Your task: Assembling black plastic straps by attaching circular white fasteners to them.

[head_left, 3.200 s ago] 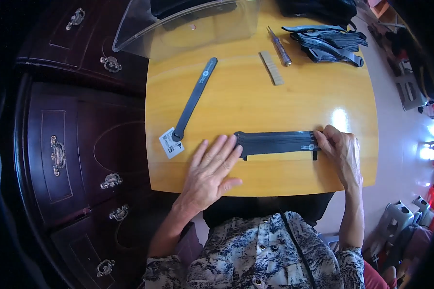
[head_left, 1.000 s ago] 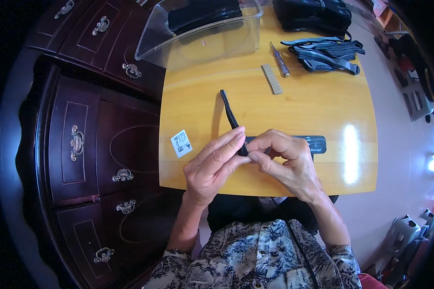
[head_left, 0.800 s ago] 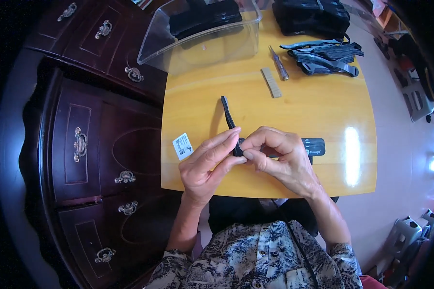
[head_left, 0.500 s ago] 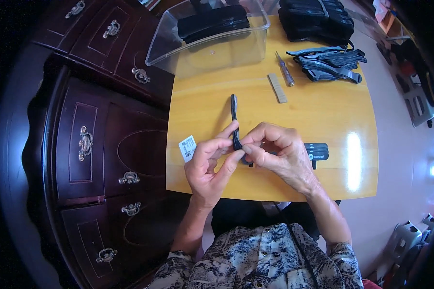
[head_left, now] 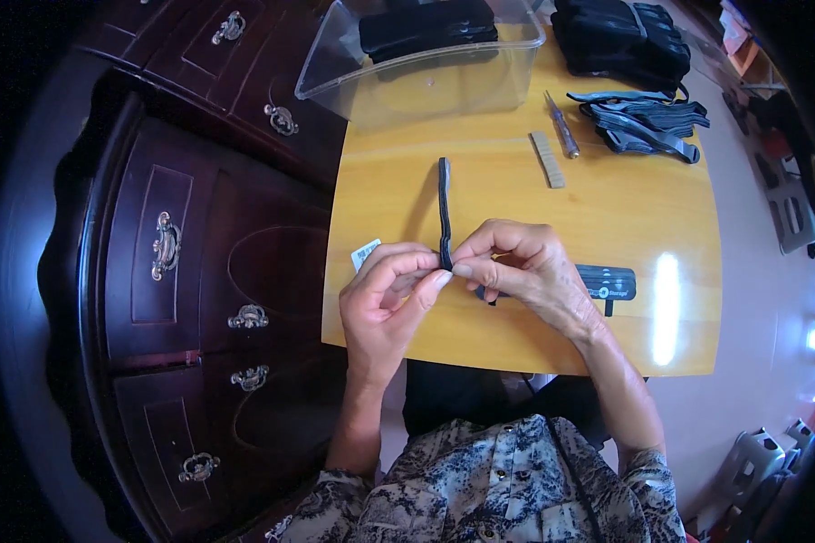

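yellow wood table point(head_left: 629, 213) beside a dark cabinet point(head_left: 267, 231); over the table, left hand point(head_left: 380, 303) and right hand point(head_left: 525, 271) pinch a black strap point(head_left: 445, 204) by its lower end, the tip hidden. the left hand partly covers a white card point(head_left: 362, 253), the right a flat dark bundle point(head_left: 608, 278).

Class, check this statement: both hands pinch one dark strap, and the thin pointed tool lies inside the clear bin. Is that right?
Not quite: the thin pointed tool is not inside the clear bin. The head view shows it on the yellow table, beside the beige strip. The left hand and right hand do pinch one dark strap.
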Demonstrator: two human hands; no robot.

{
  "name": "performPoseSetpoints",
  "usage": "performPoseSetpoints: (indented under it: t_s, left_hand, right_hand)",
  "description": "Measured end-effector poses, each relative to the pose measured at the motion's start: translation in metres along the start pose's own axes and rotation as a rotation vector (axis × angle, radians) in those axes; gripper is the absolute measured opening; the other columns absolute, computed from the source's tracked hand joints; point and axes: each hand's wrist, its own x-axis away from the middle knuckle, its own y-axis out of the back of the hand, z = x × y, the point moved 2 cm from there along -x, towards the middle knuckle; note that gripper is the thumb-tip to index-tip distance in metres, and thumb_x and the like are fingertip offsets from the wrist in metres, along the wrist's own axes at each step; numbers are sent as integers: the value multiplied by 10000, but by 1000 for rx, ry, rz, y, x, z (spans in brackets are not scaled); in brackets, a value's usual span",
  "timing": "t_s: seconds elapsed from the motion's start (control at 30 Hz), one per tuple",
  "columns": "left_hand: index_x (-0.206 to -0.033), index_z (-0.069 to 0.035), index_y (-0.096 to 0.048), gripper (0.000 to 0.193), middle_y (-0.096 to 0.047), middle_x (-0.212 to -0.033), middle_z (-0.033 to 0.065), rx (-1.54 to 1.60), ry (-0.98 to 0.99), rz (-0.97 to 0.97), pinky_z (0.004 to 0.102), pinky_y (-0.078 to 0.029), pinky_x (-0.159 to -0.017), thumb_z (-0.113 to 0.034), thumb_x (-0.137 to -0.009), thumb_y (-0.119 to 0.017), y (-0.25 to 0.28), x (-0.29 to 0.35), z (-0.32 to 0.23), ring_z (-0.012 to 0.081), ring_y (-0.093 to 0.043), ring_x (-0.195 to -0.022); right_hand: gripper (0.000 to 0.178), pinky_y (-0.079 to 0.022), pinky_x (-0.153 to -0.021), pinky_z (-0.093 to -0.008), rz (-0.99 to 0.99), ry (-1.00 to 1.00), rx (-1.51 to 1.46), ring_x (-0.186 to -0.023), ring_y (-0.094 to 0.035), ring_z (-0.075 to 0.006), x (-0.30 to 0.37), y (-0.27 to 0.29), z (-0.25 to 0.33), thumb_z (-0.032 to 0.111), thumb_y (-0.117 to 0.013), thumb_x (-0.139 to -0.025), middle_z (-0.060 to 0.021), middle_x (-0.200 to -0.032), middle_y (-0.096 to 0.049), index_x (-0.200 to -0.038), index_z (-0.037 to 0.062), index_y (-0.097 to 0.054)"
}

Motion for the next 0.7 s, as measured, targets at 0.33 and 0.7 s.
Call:
performPoseSetpoints:
  t_s: [0.33,0.7]
  left_hand:
    - [-976,38,-622,214,-601,-994,76,-35,-81,-31,219,-530,-760,114,-782,-669,6,2,6,111,-617,-897]
    - [-974,25,-617,231,-602,-980,74,-104,-81,-76,218,-525,-747,103,-768,-684,8,4,10,109,-617,-874]
  right_hand:
    - [165,-476,-559,-208,13,16,47,-649,-563,-50,-5,-8,3,156,-657,-884,-10,-756,-645,-941,3,-680]
    - [152,-471,-573,-197,52,59,160,-681,-572,-53,-9,-13,3,144,-628,-912,-15,-796,-632,-952,-1,-641]
